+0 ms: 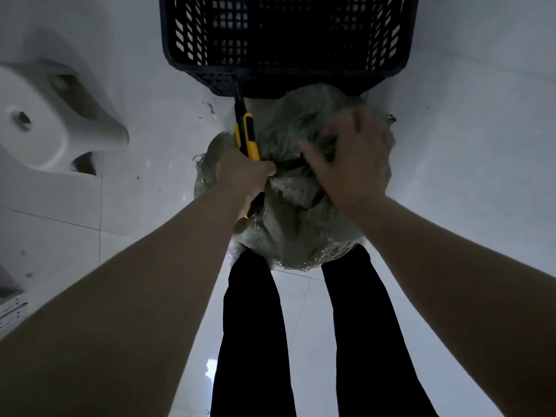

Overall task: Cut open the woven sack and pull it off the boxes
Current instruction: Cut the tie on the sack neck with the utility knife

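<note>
A pale green woven sack stands on the floor just in front of my legs, bulging and crumpled at the top. My left hand is closed around a yellow and black utility knife, whose tip points away from me over the sack's upper left side. My right hand lies on the top of the sack with its fingers curled into loose frayed green fabric. The boxes are hidden inside the sack.
A black plastic mesh crate stands right behind the sack, touching it. A white moulded plastic object sits on the floor at the left. The floor is glossy white tile. My legs in black trousers stand below the sack.
</note>
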